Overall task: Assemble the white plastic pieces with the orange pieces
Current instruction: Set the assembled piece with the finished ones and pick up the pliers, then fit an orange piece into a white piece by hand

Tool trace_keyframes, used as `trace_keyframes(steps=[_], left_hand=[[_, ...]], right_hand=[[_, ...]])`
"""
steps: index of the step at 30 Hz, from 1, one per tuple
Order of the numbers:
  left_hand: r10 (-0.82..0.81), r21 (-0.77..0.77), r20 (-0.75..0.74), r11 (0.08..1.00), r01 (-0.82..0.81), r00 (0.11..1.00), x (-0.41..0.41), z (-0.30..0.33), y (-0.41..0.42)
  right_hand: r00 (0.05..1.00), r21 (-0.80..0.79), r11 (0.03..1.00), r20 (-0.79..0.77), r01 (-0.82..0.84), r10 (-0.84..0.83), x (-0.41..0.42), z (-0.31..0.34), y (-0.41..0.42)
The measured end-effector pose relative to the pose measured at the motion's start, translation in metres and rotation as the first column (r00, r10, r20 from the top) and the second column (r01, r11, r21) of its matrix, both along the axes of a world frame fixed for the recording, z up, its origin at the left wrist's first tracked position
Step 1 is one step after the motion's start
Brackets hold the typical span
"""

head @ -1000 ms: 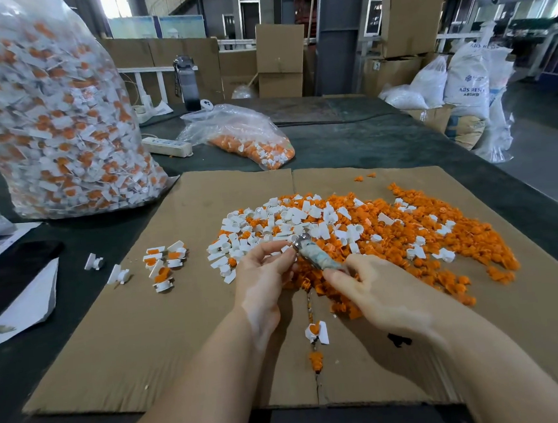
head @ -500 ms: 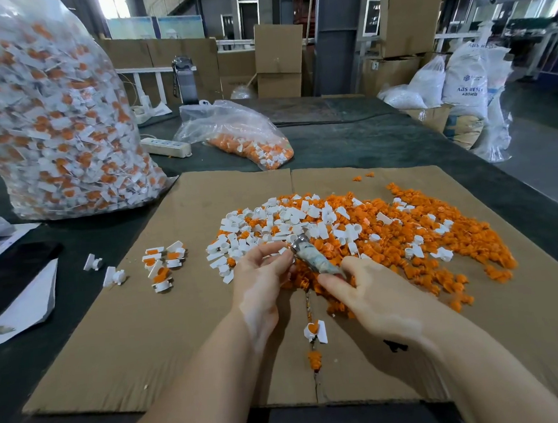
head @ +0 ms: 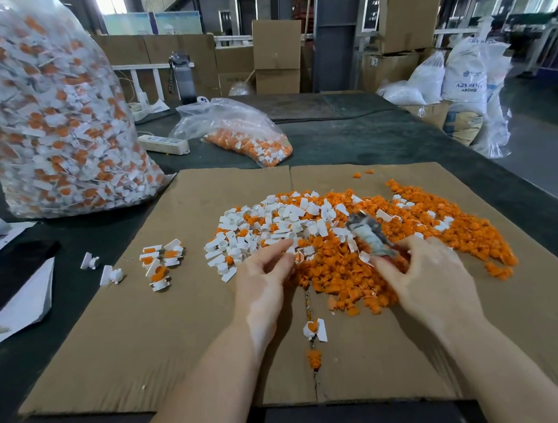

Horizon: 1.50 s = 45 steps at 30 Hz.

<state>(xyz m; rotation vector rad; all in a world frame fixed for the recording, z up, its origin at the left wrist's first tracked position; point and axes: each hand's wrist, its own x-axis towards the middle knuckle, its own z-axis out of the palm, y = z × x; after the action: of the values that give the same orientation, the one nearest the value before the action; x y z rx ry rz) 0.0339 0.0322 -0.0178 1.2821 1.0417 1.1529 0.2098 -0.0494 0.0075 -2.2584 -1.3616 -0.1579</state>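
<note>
Right hand point(head: 433, 276) grips a grey wrapped tool point(head: 369, 236); left hand point(head: 263, 279) pinches something small, too blurred to name, over the cardboard sheet point(head: 146, 322).

Picking parts is likely the current step: white pieces point(head: 265, 225) and orange pieces point(head: 375, 270) lie heaped mid-sheet. Next, seat one into another. Finished pairs point(head: 161, 260) lie left of the heap; nothing blocks.

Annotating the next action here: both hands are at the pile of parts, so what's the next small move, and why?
Probably the left hand pinches one white plastic piece from the loose pile: its fingertips sit at the pile's near edge, though whether they already hold a piece is unclear. The right hand grips a grey wrapped tool above the orange plastic pieces.
</note>
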Motion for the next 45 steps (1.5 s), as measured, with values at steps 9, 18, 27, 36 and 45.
trace_keyframes(steps=[9, 18, 27, 36, 45], left_hand=[[0.026, 0.137, -0.161, 0.991, -0.004, 0.987, 0.001, 0.0, -0.004], [-0.081, 0.126, -0.159, 0.987, 0.102, 0.984, 0.0, 0.004, -0.009], [-0.098, 0.241, -0.37, 0.95, 0.197, 0.924, 0.002, 0.001, -0.011], [0.374, 0.328, -0.36, 0.908, -0.26, 0.854, -0.042, 0.003, 0.019], [0.483, 0.355, -0.782, 0.865, -0.355, 0.395, -0.091, 0.002, 0.041]], right_hand=[[0.927, -0.186, 0.957, 0.343, 0.224, -0.15, 0.017, -0.016, 0.006], [0.827, 0.259, 0.788, 0.095, -0.559, 0.555, -0.052, -0.021, 0.024], [0.862, 0.383, 0.787, 0.052, -0.483, 0.504, -0.05, -0.027, 0.025], [0.895, 0.481, 0.773, 0.056, -0.413, 0.443, -0.048, -0.029, 0.023], [0.891, 0.478, 0.764, 0.098, -0.434, 0.444, -0.049, -0.031, 0.023]])
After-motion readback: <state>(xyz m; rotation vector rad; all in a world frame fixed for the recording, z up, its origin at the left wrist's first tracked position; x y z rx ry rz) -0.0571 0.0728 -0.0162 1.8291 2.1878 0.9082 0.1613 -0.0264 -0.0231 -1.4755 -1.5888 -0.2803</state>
